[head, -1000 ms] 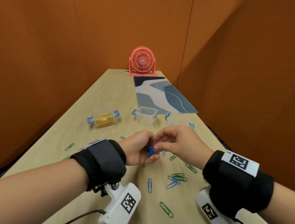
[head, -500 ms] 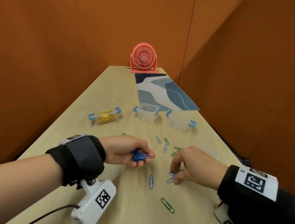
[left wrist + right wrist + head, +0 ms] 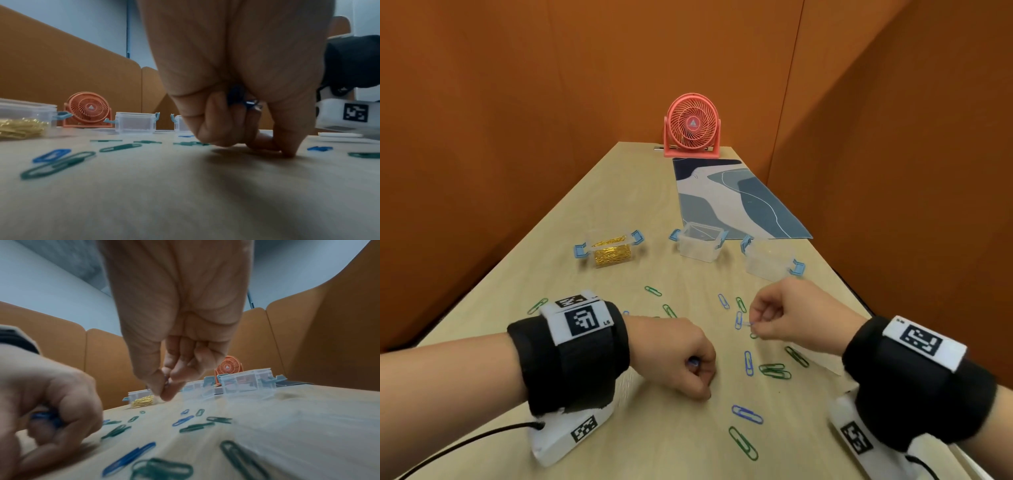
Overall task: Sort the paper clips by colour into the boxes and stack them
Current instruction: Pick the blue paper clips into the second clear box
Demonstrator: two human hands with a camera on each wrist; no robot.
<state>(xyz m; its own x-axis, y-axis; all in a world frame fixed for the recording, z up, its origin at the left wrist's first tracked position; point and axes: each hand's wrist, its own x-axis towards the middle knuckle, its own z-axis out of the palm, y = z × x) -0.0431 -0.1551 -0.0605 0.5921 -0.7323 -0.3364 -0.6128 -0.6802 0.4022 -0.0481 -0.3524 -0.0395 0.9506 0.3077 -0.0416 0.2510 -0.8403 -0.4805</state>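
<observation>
My left hand (image 3: 697, 371) rests knuckles-down on the table, fingers curled round a bunch of blue paper clips (image 3: 238, 97). My right hand (image 3: 755, 325), a little further out and to the right, pinches one blue clip (image 3: 748, 323) between thumb and forefinger just above the table. Loose blue clips (image 3: 747, 414) and green clips (image 3: 743, 442) lie scattered around both hands. At the back stand three clear boxes with blue latches: the left box (image 3: 610, 253) full of gold clips, the middle box (image 3: 700, 245) and the right box (image 3: 770, 262) showing no clips.
A pink desk fan (image 3: 691, 125) stands at the table's far end, with a blue patterned mat (image 3: 732, 198) in front of it. Orange partition walls close in on both sides. The table's right edge (image 3: 856, 298) runs just past the right box.
The hands have parted. My left hand drew back and down onto the table with the blue bunch. My right hand dipped to the clips, then rose further out pinching one blue clip.
</observation>
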